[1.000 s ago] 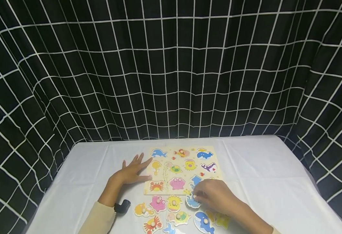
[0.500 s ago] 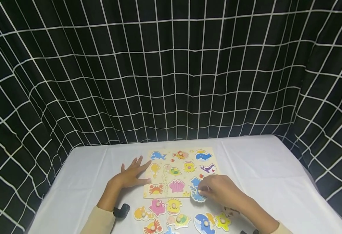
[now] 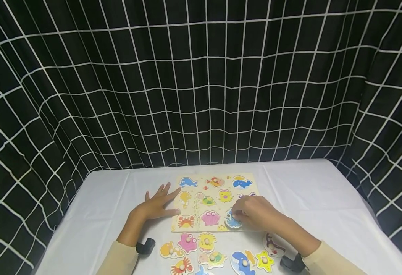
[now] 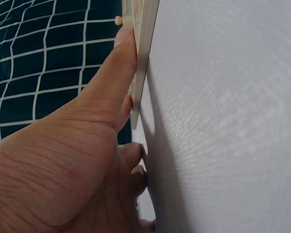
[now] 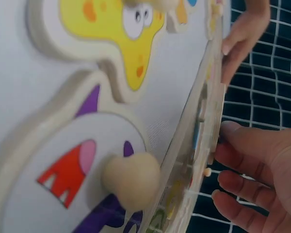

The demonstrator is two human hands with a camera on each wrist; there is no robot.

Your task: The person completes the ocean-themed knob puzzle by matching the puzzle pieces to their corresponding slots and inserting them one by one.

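A wooden sea-animal puzzle board [image 3: 201,228] lies on the white-covered table. My right hand [image 3: 255,212] pinches a blue octopus-like puzzle piece [image 3: 233,221] at the board's lower right; its knob is hidden by the fingers. The piece sits over the board, though I cannot tell if it lies flush in its recess. My left hand [image 3: 154,206] has its fingers spread at the board's left edge. In the left wrist view, the left thumb [image 4: 119,60] touches that edge. In the right wrist view, the right thumb and fingers [image 5: 245,179] meet beside the board's edge.
Below the board lie several knobbed pieces: seahorse [image 3: 171,250], pink shell [image 3: 188,243], yellow round piece [image 3: 207,241], turtle [image 3: 218,259], crab [image 3: 182,266], whale [image 3: 242,263], starfish [image 3: 264,261] and orca [image 3: 274,245]. A fish piece [image 3: 215,181] sits at the board's top. A gridded black curtain [image 3: 201,95] hangs behind.
My right hand has carried the blue octopus-like piece up from below the board's lower edge onto its lower right. The orca and starfish are now uncovered. My left hand has stayed in place.
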